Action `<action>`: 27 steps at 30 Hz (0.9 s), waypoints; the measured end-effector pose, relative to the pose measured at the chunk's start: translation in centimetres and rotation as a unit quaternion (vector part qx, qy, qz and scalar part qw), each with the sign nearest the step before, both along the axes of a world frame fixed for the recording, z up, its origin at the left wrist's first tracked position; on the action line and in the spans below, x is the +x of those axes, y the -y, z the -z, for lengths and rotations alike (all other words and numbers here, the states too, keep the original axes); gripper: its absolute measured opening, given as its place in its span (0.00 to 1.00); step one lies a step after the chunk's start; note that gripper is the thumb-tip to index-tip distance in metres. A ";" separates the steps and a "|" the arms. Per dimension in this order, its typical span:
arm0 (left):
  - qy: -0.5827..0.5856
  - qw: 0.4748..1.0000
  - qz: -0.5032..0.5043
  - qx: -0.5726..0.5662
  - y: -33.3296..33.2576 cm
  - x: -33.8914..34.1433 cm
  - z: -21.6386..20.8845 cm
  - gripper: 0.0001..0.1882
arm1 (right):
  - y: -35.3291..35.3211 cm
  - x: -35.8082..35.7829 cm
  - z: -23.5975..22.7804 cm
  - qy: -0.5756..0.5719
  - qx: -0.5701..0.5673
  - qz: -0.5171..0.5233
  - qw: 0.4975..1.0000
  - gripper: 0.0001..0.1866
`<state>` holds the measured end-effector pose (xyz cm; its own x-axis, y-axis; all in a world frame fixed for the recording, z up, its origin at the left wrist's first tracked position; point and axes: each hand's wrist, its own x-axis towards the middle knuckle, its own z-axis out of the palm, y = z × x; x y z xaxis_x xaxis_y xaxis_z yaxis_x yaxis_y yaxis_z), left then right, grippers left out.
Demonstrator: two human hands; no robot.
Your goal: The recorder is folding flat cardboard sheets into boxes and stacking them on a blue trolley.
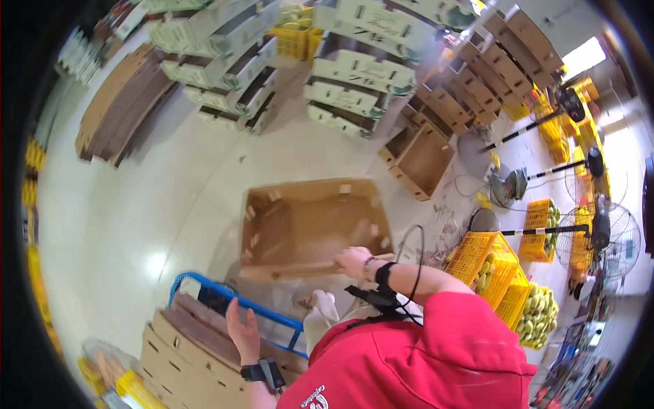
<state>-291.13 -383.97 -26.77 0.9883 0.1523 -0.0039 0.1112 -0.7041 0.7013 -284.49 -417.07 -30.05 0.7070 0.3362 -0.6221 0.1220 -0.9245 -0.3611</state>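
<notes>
An open, empty brown cardboard box [310, 221] is in front of me, its inside facing up. My right hand [354, 262] is closed over the right part of its near edge. My left hand [243, 330] is raised with its fingers apart and holds nothing. It is nearest to the blue metal handle [225, 288] of a cart, beside a stack of flat cardboard [197, 358]. Both wrists wear dark straps, and a black cable loops up near my right wrist.
Stacked white-and-green cartons [361, 71] stand ahead, with folded cardboard [126, 102] to their left. Brown boxes [419, 160] are at the far right. Yellow crates [487, 262], some full of green-yellow fruit [538, 313], and stand fans [599, 228] line the right side.
</notes>
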 end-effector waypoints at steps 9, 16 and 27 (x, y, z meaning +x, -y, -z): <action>-0.392 0.917 0.078 -0.025 12.8 2.6 8.7 0.22 | 32.3 4.2 11.8 0.089 -0.137 0.391 0.906 0.07; -0.444 0.888 0.109 -0.054 26.0 10.0 8.3 0.21 | 46.4 8.1 13.6 0.126 -0.165 0.451 0.868 0.19; -0.367 0.915 0.000 -0.166 26.3 10.5 5.7 0.21 | 22.9 11.7 14.9 -0.143 0.094 0.167 0.971 0.23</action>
<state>-280.63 -410.29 -32.50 0.7011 0.0222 -0.7128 0.6383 -0.4652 0.6133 -272.84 -439.94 -44.95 0.6032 0.2439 -0.7594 -0.3043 -0.8097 -0.5018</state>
